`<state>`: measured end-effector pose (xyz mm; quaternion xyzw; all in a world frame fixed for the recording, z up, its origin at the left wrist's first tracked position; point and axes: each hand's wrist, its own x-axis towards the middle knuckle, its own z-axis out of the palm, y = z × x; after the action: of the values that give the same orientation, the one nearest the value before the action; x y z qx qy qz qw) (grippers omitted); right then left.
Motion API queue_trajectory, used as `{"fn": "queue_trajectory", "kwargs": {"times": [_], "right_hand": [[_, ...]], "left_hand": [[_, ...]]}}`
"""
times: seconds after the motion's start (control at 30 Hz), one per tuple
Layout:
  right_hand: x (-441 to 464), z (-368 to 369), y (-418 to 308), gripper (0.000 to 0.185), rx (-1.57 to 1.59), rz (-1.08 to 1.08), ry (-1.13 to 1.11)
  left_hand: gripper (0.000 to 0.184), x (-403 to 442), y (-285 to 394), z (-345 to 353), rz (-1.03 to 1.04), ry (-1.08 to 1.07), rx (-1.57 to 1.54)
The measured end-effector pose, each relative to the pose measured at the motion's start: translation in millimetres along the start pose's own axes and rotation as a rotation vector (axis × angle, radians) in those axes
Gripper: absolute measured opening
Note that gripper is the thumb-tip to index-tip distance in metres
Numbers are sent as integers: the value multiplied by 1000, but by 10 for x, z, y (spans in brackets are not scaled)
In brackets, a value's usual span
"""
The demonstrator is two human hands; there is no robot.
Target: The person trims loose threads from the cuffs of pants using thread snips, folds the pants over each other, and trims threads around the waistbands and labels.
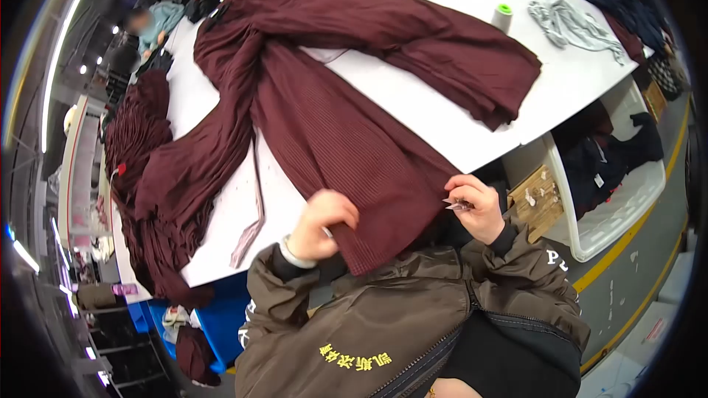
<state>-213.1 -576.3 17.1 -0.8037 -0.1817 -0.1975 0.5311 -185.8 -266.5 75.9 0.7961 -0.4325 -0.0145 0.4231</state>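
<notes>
A dark maroon ribbed garment [346,147] is spread over the white table [413,121], its near end hanging past the front edge towards my body. My left hand [322,225] is closed on the left side of that near end. On the right, my right hand [476,208] is closed around small pointed metal snips [459,206], with its fingertips at the garment's right edge. Other long maroon pieces [442,44] lie beyond and to the left. A narrow pale pink strip [249,239] lies left of the ribbed part.
A thread cone [502,18] with a green top and a pale grey cloth [571,26] lie at the back right. Maroon garments [147,199] are heaped at the left. A white bin [627,203] stands right, a blue bin [225,324] below left. A person [158,26] is far left.
</notes>
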Motion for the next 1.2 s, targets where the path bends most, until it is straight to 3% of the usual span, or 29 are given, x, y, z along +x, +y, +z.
{"fn": "queue_trajectory", "kwargs": {"times": [0.03,0.1,0.17,0.2,0.27,0.33,0.47,0.6,0.8,0.97,1.1,1.2], "right_hand": [[-76,77,61,21,31,105,0],[-328,191,87,19,78,356,-6],[-285,280,-75,12,304,498,192],[-237,280,-132,12,290,512,190],[-212,260,-254,9,100,445,16],[-254,304,-211,9,81,485,-25],[-310,364,-110,10,62,607,-156],[-153,244,-271,12,640,723,32],[61,402,-544,12,783,662,5],[-10,548,-352,17,625,615,-46],[-15,605,-287,15,773,645,-42],[-33,538,-261,16,686,640,-21]], "left_hand": [[19,-168,42,78,-23,9,3],[9,-480,144,333,-324,-87,-129],[7,-444,316,449,-418,32,-226],[7,-355,318,521,-420,28,-245],[13,-189,348,704,-327,230,-34],[18,7,282,914,-205,235,100],[18,253,220,1159,-215,255,299],[18,241,168,1107,-179,338,92],[17,180,213,961,-330,361,-187],[16,179,166,1071,-425,632,-448],[12,167,210,1091,-458,528,-139],[13,79,113,1099,-423,430,75]]}}
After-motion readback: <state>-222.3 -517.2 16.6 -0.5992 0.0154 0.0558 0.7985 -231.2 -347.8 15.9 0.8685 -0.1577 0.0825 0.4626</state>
